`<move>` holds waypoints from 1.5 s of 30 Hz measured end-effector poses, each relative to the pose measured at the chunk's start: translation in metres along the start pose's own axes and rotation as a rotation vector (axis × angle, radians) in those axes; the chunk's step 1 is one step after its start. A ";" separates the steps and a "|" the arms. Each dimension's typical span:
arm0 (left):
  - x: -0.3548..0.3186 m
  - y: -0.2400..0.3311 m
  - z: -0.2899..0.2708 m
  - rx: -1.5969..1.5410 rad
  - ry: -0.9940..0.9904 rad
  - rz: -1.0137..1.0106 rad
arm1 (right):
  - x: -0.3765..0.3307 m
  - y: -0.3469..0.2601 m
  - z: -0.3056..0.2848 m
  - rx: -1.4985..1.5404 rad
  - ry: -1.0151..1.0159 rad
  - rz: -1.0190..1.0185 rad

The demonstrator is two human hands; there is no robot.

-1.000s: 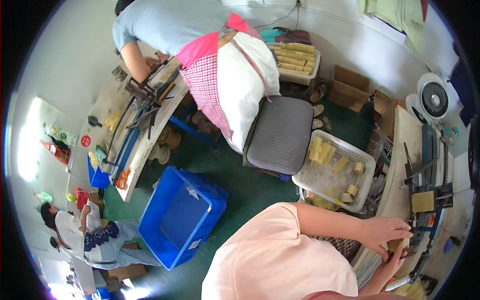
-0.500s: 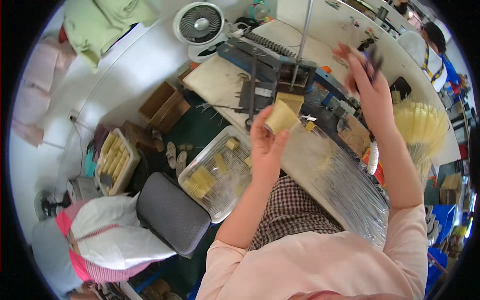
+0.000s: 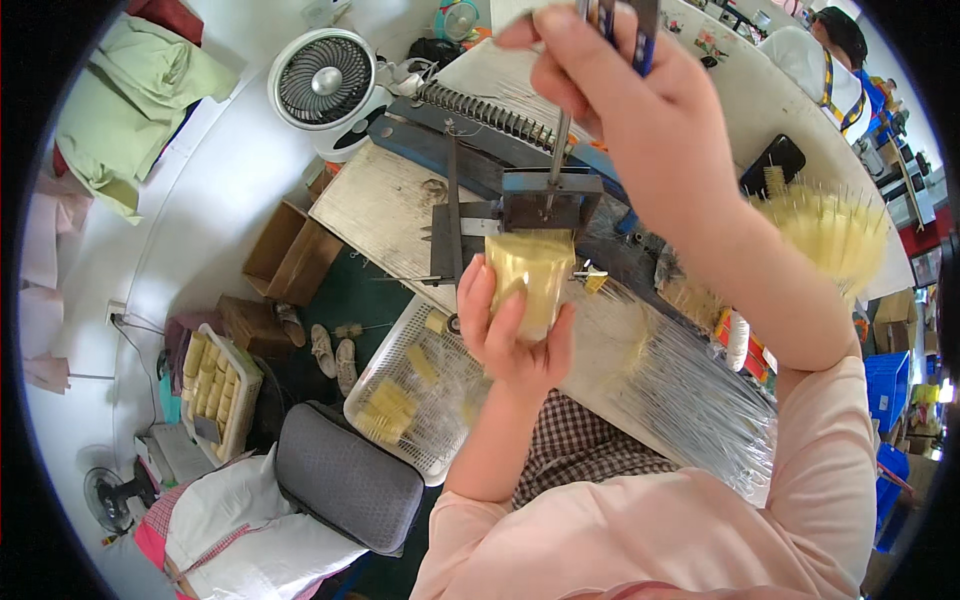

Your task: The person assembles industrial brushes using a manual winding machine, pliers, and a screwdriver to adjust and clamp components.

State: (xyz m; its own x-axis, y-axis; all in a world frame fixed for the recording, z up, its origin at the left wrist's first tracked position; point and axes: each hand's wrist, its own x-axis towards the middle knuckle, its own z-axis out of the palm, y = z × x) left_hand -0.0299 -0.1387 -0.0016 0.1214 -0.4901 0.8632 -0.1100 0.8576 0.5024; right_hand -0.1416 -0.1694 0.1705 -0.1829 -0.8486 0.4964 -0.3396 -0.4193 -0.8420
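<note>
My left hand (image 3: 510, 345) is wrapped round a shiny yellow bundle of bristles (image 3: 530, 280), thumb and fingers on its sides. The bundle's far end is right against a dark metal block (image 3: 548, 205) of the bench device. Raised higher and nearer the camera, my right hand (image 3: 650, 110) has its fingers closed on a dark tool with blue-edged handles (image 3: 645, 35); its working end is out of view. Those fingers are beside an upright metal rod (image 3: 562, 135) that rises from the block. Whether they touch the rod I cannot tell.
Many thin wires (image 3: 690, 400) lie along the bench's right side. Twisted-wire yellow brushes (image 3: 825, 235) stand bunched beyond my right forearm. A white perforated basket (image 3: 435, 470) with yellow pieces is left of my lap. A fan (image 3: 325, 82) and an office chair (image 3: 350, 480) stand left.
My right hand has moved left to beside the upright rod, the tool still in it. My left hand has turned the yellow bundle more upright, against the metal block. The whole view has shifted.
</note>
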 end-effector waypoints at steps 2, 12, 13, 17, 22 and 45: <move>0.007 -0.007 0.009 0.131 -0.005 0.144 | 0.010 -0.013 -0.002 0.006 -0.014 0.010; 0.006 -0.014 0.022 0.441 -0.151 0.232 | 0.029 -0.018 -0.005 0.205 0.020 0.024; 0.008 -0.011 0.022 0.524 -0.209 0.203 | 0.029 -0.018 -0.006 0.195 0.014 0.029; 0.004 -0.014 0.026 0.595 -0.196 0.216 | 0.021 -0.039 -0.009 0.167 -0.033 0.165; 0.004 -0.024 0.043 0.679 -0.217 0.224 | 0.024 -0.022 -0.004 0.227 -0.012 0.129; 0.074 0.001 -0.013 0.443 -0.577 0.328 | -0.148 0.047 -0.025 0.828 -0.022 1.057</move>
State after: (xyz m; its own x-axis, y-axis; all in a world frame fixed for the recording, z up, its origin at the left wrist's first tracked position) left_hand -0.0085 -0.1718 0.0619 -0.5015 -0.3306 0.7995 -0.4483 0.8897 0.0867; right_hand -0.1534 -0.0553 0.0632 0.0083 -0.8859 -0.4639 0.6102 0.3720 -0.6995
